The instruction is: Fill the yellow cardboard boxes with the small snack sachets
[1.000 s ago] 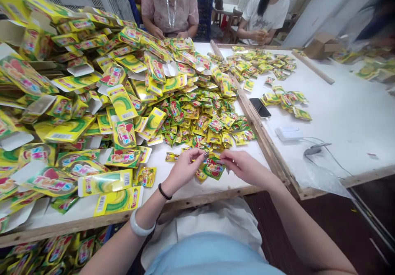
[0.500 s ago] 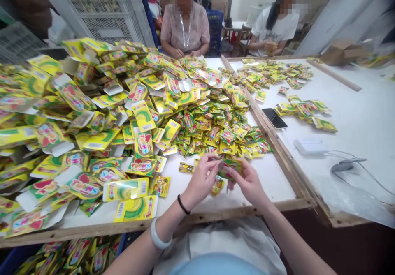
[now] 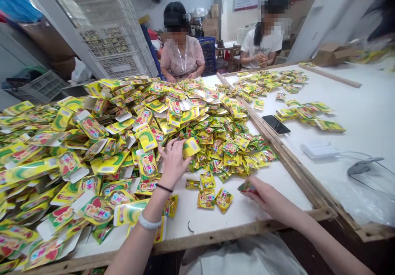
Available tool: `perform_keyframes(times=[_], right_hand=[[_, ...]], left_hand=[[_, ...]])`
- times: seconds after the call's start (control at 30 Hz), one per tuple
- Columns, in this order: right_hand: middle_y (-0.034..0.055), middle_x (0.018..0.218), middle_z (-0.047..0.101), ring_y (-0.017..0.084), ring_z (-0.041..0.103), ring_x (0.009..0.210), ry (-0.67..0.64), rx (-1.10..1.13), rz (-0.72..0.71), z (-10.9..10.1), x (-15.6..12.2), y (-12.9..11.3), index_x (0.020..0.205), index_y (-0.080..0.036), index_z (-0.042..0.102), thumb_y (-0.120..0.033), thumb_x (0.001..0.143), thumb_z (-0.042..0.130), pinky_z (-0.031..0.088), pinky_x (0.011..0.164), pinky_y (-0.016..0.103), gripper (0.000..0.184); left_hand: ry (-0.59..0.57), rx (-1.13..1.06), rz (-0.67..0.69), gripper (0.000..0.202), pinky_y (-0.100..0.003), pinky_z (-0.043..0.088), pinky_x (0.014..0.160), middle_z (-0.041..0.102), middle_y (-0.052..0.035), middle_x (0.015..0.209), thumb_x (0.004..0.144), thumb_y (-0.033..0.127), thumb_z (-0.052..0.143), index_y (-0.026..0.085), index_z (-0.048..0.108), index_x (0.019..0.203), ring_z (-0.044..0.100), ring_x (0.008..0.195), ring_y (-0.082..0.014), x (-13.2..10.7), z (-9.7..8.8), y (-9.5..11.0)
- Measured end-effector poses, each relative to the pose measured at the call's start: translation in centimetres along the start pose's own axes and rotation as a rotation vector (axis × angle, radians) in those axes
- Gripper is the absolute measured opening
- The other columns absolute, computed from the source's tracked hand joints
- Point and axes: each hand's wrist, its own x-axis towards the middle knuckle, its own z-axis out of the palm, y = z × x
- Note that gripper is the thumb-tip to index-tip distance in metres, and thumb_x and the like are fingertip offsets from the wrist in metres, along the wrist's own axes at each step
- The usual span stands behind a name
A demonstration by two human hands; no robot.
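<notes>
My left hand (image 3: 174, 164) reaches over the right edge of the carton pile. It is closed on a small yellow carton (image 3: 191, 147), pinched at the thumb side. My right hand (image 3: 265, 197) is low over the white tabletop, its fingers pinching a small green and red candy packet (image 3: 247, 187). Between the hands, several yellow packets lie apart, among them a packet (image 3: 224, 199) and its neighbour (image 3: 205, 198). Behind them spreads a heap of green and yellow packets (image 3: 234, 143). Flattish fruit-print cartons (image 3: 95, 207) with open flaps are piled on the left.
A wooden strip (image 3: 277, 155) divides the table, and a wooden edge (image 3: 216, 236) runs along its front. Beyond the strip lie a phone (image 3: 275, 125), a white box (image 3: 319, 149) with a cable, and more packets (image 3: 305, 112). Two people (image 3: 182, 57) sit across the table.
My hands have parted. The left moved forward and left to the cartons and took hold of one; the right shifted right with the green packet. The view has tilted up.
</notes>
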Motion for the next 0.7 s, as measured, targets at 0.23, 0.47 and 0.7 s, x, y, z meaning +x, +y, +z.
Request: perform_keyframes(times=[0.23, 0.47, 0.7], right_hand=[[-0.0019, 0.072, 0.059, 0.01, 0.062, 0.049, -0.195, 1.358, 0.153, 1.1, 0.4, -4.1, 0.1, -0.022, 0.048, -0.036, 0.086, 0.055, 0.046, 0.038, 0.017, 0.021], [-0.004, 0.074, 0.059, 0.005, 0.053, 0.038, -0.038, 1.217, 0.063, 0.9, -0.1, -4.9, 0.098, -0.021, 0.052, -0.028, 0.085, 0.06, 0.044, 0.034, 0.016, 0.017], [0.0042, 0.093, 0.06, 0.009, 0.058, 0.059, -0.109, 0.703, -0.042, 0.6, -1.6, -7.0, 0.098, -0.019, 0.058, -0.03, 0.085, 0.057, 0.051, 0.051, 0.021, 0.017]], left_hand=[[0.107, -0.674, 0.369, 0.041, -0.057, 0.015, 0.109, 0.039, -0.0093, 0.142, 0.076, 0.021, 0.064, 0.029, 0.04, 0.109, 0.026, 0.136, -0.0272, -7.8, 2.5, 6.5], [-0.182, -1.176, -0.015, 0.057, -0.05, 0.019, 0.111, 0.017, -0.0066, 0.152, 0.084, 0.03, 0.055, 0.034, 0.029, 0.134, 0.018, 0.139, -0.0264, -9.5, 2.2, 5.8], [-1.079, -1.608, -0.349, 0.056, -0.036, 0.044, 0.087, 0.062, -0.0109, 0.11, 0.076, 0.049, 0.062, 0.017, 0.052, 0.121, 0.058, 0.099, -0.0246, -7.4, -0.7, 7.6]])
